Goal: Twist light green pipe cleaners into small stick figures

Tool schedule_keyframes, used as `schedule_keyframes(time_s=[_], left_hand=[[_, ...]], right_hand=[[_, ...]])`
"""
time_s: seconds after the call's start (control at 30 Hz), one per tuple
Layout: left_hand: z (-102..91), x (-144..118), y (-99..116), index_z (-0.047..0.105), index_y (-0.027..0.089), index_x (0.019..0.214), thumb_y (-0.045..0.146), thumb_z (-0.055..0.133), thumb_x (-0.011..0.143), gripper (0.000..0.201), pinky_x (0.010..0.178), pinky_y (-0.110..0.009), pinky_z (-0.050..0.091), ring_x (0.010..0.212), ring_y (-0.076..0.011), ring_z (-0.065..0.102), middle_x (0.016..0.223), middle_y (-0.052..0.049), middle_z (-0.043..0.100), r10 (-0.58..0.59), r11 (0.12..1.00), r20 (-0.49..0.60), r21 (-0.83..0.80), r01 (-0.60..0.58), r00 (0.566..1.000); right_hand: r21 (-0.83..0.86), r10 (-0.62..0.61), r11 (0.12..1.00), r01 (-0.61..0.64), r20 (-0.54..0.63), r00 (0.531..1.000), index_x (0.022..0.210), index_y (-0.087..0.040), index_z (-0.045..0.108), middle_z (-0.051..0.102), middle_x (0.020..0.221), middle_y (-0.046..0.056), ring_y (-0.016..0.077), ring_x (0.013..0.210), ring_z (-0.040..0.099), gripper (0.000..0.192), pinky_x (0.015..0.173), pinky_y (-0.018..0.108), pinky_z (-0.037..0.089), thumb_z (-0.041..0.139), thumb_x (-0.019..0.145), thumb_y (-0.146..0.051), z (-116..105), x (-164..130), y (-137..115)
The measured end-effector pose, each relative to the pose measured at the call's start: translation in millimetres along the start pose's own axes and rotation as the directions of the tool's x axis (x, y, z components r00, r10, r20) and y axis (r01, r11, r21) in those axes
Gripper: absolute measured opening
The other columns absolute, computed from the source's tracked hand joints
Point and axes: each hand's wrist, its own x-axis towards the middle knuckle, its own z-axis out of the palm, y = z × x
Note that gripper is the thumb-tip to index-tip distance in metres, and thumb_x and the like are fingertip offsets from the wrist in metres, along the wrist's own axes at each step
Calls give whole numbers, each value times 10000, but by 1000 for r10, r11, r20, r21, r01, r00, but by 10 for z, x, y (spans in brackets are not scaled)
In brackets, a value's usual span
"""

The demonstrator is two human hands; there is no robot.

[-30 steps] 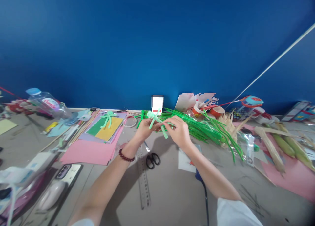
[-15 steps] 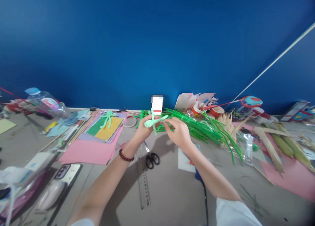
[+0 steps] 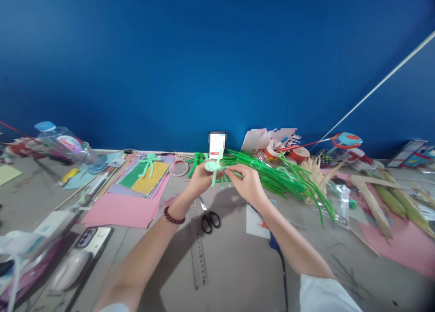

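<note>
Both hands pinch a pale green pipe-cleaner figure: left hand steadies the body, right hand twists a limb; keep wraps tight.

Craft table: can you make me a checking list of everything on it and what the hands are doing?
Surface: grey table, mostly covered at the back.
Job's things: light green pipe-cleaner figure, held above the table; bundle of green pipe cleaners lying behind it.
Clutter: black scissors, clear ruler, pink paper, a second pipe-cleaner figure on yellow paper, tape roll, phone, plastic bottle, corn cobs.
Grippers: left hand and right hand both pinch the figure with their fingers.
Cables: dark cord by the right forearm.
Surroundings: blue wall.
</note>
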Motion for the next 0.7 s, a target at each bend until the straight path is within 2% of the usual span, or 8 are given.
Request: schedule_keyframes(time_s=[0.13, 0.23, 0.4, 0.57, 0.7], left_hand=[[-53, -10, -27, 627, 145, 777, 321, 787, 610, 291, 613, -239, 457, 669, -127, 556, 733, -13, 600, 68, 985, 40, 159, -73, 997], [-69, -16, -38, 624, 151, 819, 337, 769, 639, 296, 637, -249, 482, 697, -143, 581, 752, -23, 607, 88, 978, 69, 181, -99, 994], [-53, -32, -2, 621, 147, 798, 347, 755, 659, 278, 611, -246, 492, 680, -145, 582, 746, -32, 611, 121, 965, 78, 226, -136, 990], [-62, -52, 60, 643, 192, 1024, 334, 716, 711, 351, 676, -277, 508, 819, -183, 609, 938, -86, 637, 262, 914, 39, 312, -261, 964], [-70, -61, 118, 695, 214, 969, 319, 688, 744, 248, 769, -310, 501, 962, -211, 595, 1058, -109, 631, 354, 834, 179, 384, -396, 918]], right_hand=[[194, 118, 973, -124, 43, 992, 842, -189, 730, 728, 872, 55, 212, 827, 666, 210, 731, 309, 508, 560, 810, -308, 15, 1, 15], [260, 179, 946, -196, 86, 980, 845, -187, 731, 731, 880, 50, 223, 866, 666, 211, 775, 327, 506, 576, 798, -322, 8, 5, -10], [252, 196, 945, -209, 78, 978, 830, -189, 732, 728, 867, 49, 213, 805, 663, 197, 721, 313, 511, 609, 765, -329, -29, 5, -73], [206, 175, 959, -193, 105, 979, 827, -184, 733, 727, 849, 47, 206, 798, 654, 202, 714, 296, 490, 590, 785, -319, -67, 6, -86], [229, 159, 955, -187, 135, 978, 798, -188, 737, 730, 825, 31, 198, 808, 655, 187, 742, 290, 479, 577, 788, -285, -85, 7, -92]])
